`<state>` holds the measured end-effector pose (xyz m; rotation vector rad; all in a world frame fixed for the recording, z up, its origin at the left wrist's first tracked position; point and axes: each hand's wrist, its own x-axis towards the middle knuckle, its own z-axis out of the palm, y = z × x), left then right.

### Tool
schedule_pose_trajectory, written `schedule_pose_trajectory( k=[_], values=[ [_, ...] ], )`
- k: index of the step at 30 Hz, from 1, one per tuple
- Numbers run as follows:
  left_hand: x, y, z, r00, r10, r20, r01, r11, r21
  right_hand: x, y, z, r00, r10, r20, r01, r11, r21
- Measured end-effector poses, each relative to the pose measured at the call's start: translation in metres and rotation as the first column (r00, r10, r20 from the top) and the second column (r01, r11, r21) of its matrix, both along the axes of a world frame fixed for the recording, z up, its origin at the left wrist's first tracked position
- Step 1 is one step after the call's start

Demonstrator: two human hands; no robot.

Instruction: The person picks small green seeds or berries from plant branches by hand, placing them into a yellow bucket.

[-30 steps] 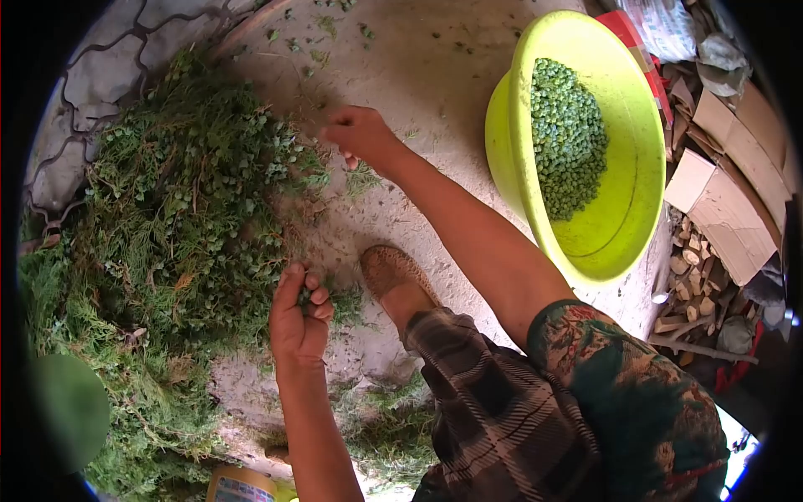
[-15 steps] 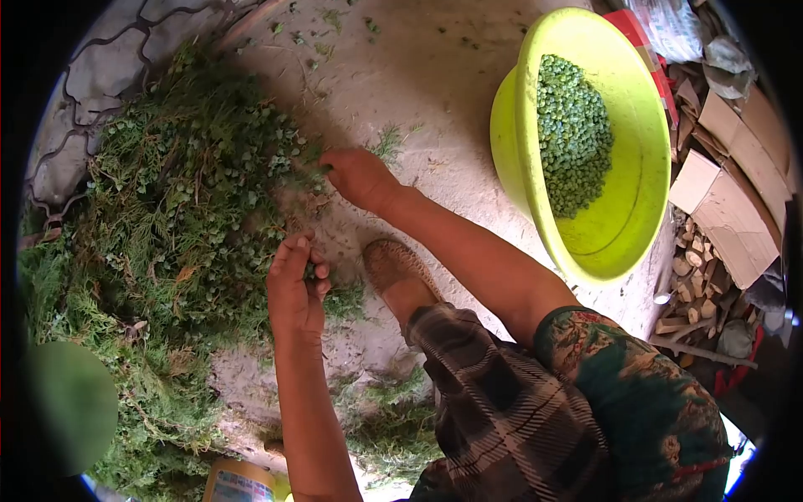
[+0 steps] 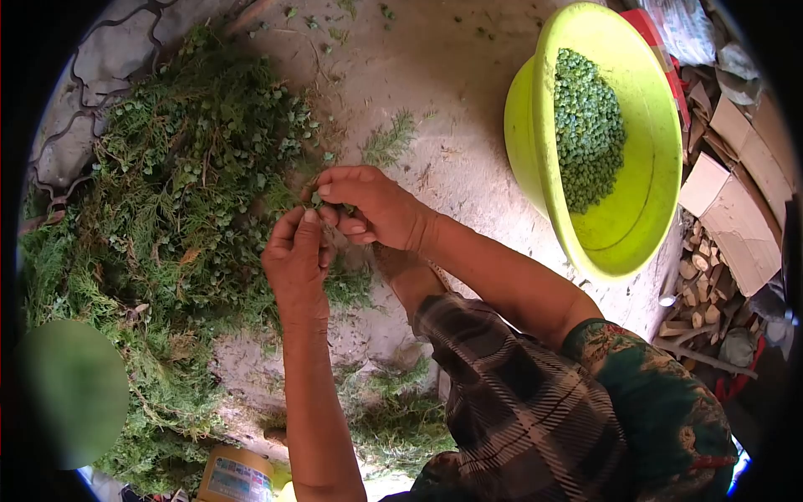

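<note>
My left hand (image 3: 297, 251) and my right hand (image 3: 368, 203) meet fingertip to fingertip in front of a pile of green conifer branches (image 3: 201, 192). Between their pinched fingers is a small conifer sprig (image 3: 316, 199) with green cones, partly hidden by the fingers. Both hands are closed; whatever lies deeper in the curled fingers is out of sight. To the right, a yellow-green plastic basin (image 3: 652, 184) stands tilted in view, holding a heap of small green cones (image 3: 585, 130).
A loose sprig (image 3: 389, 140) lies on the concrete floor (image 3: 452, 92). My foot and plaid-covered leg (image 3: 519, 376) are below the hands. Cardboard (image 3: 736, 217) and chopped wood (image 3: 698, 280) lie at the right. A yellowish container (image 3: 237, 475) stands at the bottom.
My right hand has moved down from the pile's edge to meet my left hand, which has risen slightly. The view has shifted a little, with the basin now farther right.
</note>
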<state>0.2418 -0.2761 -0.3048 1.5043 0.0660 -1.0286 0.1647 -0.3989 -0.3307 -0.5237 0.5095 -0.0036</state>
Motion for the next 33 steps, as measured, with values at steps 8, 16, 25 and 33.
schedule_pose_trajectory(
  k=[8,16,25,33],
  values=[
    [0.004,0.008,-0.018,0.949,-0.066,0.308,0.042,0.996,0.085,-0.002,0.014,0.007,0.993,0.038,-0.113,-0.076,0.930,-0.361],
    [0.005,0.046,-0.029,0.891,-0.299,0.343,0.224,0.944,0.242,-0.023,0.011,-0.015,0.986,0.005,-0.169,0.020,0.990,0.140],
    [-0.011,0.067,-0.045,0.464,-0.768,0.441,0.530,0.639,0.557,-0.001,-0.007,-0.149,0.993,-0.036,0.110,0.081,-0.460,-0.884],
    [-0.008,0.051,-0.026,0.772,-0.464,0.435,0.290,0.866,0.408,0.016,-0.028,-0.100,0.961,-0.067,-0.269,-0.277,-0.194,-0.941]
  ],
)
